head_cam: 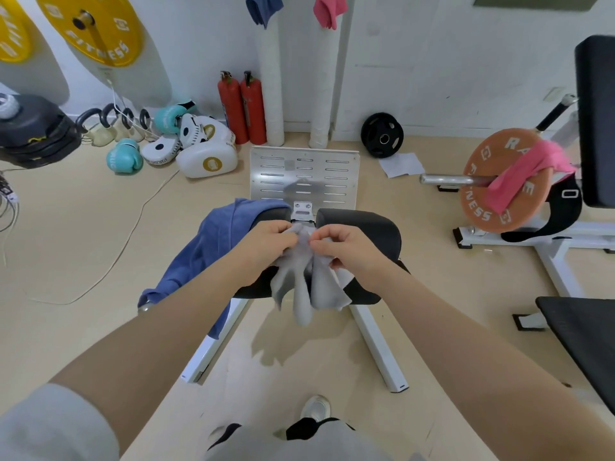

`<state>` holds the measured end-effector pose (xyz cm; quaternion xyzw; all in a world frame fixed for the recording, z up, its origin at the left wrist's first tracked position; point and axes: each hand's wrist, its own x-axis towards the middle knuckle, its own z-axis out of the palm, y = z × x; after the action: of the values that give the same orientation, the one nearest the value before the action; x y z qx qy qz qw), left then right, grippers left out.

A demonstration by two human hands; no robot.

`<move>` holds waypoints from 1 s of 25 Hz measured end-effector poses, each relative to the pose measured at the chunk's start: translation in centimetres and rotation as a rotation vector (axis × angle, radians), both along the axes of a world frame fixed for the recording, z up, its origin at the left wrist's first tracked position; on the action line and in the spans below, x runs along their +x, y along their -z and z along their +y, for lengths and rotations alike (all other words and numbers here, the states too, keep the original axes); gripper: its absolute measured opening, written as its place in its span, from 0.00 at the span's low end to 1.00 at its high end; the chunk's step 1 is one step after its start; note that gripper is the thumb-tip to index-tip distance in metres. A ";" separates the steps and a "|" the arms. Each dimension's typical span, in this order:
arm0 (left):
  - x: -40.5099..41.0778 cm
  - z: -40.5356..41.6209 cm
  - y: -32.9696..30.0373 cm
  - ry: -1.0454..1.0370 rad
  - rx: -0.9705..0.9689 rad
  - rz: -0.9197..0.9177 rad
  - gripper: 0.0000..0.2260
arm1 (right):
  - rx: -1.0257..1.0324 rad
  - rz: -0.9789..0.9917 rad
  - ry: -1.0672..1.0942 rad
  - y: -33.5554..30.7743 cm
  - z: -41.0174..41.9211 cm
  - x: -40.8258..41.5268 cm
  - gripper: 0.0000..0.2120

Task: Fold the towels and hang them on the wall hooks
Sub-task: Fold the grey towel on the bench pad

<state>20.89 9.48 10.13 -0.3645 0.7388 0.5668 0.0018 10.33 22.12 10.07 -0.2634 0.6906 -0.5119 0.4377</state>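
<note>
Both hands hold a grey towel (304,287) in front of me, above the black padded gym machine (362,227). My left hand (266,244) grips its upper left part; my right hand (342,247) pinches the upper right part, and the cloth hangs bunched below. A blue towel (206,247) drapes over the machine's left pad. On the far wall hang a blue towel (263,8) and a pink towel (327,10); their hooks are out of view. Another pink towel (529,171) lies over an orange weight plate (499,191) at the right.
Two red fire extinguishers (243,108) and white padded poles (273,88) stand at the back wall. Boxing gloves and pads (186,141) lie at the left with kettlebells (109,124) and a cable. A black bench (585,331) is at the right. A black plate (382,134) leans on the wall.
</note>
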 end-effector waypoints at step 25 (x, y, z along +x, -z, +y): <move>12.0 -2.5 -2.6 0.210 -0.123 0.075 0.12 | 0.021 0.782 0.091 -0.1 -4.7 11.7 0.10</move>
<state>32.87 7.01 12.70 -0.2631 0.8058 0.5304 0.0110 22.03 17.41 10.19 -0.4032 0.8214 -0.3846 0.1213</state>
